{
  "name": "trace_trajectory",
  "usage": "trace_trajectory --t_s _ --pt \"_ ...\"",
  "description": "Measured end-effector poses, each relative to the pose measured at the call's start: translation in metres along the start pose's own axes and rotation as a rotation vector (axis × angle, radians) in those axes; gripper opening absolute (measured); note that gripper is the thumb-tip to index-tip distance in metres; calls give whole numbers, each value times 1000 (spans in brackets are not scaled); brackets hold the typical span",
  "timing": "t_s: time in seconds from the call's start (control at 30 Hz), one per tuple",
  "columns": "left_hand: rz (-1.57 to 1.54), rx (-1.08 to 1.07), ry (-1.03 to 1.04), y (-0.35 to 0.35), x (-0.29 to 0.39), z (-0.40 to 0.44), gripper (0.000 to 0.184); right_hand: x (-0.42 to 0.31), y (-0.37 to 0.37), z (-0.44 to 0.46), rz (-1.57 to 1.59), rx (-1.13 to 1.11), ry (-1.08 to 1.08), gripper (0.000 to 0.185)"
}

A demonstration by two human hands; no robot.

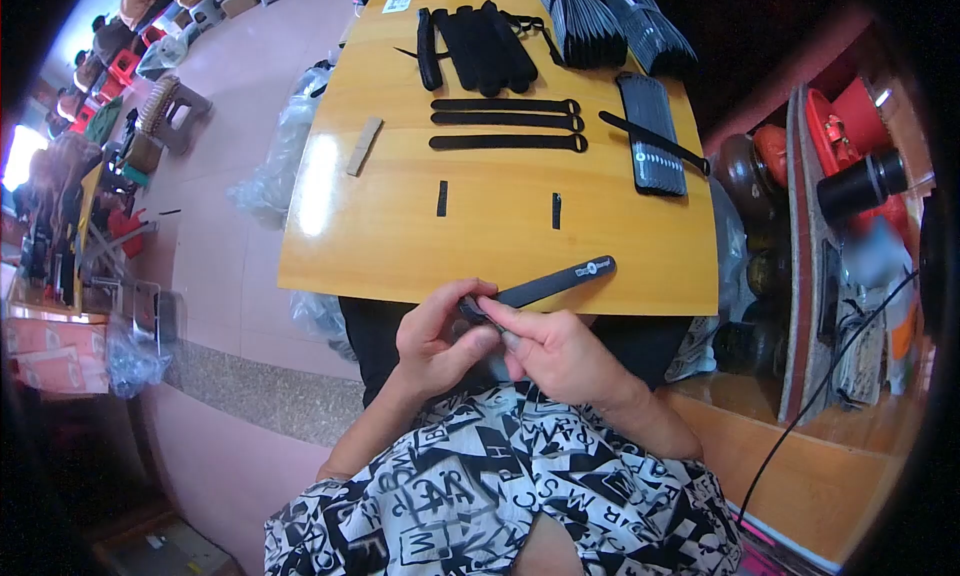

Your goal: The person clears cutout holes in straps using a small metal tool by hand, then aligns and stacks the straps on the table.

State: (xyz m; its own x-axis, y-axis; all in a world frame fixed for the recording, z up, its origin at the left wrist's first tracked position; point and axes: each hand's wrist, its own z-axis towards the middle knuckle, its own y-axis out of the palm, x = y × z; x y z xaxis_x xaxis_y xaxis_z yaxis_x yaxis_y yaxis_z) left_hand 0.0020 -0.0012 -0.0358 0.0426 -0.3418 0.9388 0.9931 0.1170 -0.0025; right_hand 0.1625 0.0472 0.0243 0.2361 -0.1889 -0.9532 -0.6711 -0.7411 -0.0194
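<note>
The left hand (440,338), loosely curled, and right hand (562,351), pinching, grip a black strap (553,284). Toward two o'clock, its white lettering is too small for me to read surely.

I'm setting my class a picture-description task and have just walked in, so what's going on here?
A person at a wooden table has the left hand and right hand together at its near edge, fingers gripping one end of a dark strap with pale lettering. Its other end points over the table. Farther back, three black straps lie side by side. To their right, another strap lies across a grey bundle.
</note>
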Motion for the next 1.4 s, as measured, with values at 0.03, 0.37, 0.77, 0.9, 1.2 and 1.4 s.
trace_trajectory --t_s 0.03,0.37,0.77,0.9,1.2,1.4 --pt "-30 12 45 1 -5 0 39 8 6 0 -111 55 -114 36" --pt "-260 89 -44 2 -5 -1 37 4 5 3 146 10 -104 36" --pt "-410 294 -201 6 -4 8 36 13 1 2 330 2 -117 40" --pt "-254 278 -202 -6 1 6 35 -11 -13 -12 -318 90 -210 37" --pt "86 -71 -2 1 25 0 35 -39 -22 24 -582 8 -349 29" --pt "-126 62 -202 4 12 0 26 -29 -26 37 -516 -69 -461 17"
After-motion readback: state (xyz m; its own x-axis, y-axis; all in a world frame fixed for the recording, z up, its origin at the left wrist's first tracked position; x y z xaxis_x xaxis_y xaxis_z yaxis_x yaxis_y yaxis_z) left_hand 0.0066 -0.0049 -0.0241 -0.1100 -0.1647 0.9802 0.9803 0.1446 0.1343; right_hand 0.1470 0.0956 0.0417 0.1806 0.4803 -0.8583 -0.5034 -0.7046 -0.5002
